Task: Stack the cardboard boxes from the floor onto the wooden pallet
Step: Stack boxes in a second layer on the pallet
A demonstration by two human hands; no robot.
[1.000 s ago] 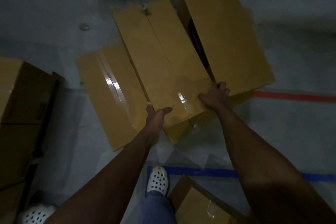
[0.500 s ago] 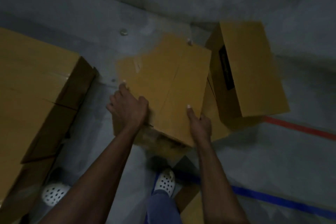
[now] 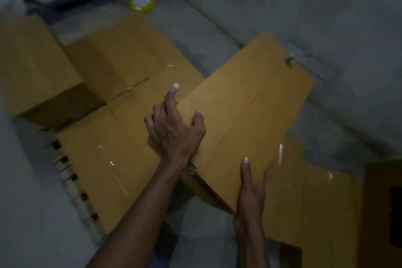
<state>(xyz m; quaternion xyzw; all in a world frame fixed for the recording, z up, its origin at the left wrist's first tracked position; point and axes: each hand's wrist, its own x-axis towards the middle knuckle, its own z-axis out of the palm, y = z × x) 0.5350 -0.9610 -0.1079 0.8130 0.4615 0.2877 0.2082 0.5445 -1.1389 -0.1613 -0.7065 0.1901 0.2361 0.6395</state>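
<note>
Head view: box mid-carry, about to land on the pallet stack

Left to right: pallet (image 3: 71, 178) slats peek out under taped brown boxes (image 3: 121, 85), left hand (image 3: 174, 130) clamps the carried box (image 3: 250, 111) at its near-left edge, right hand (image 3: 250, 193) grips its near corner. Smooth cardboard, glossy tape seams, crisp edges. It's angled across the stack, so it could slip or land crooked.
</note>
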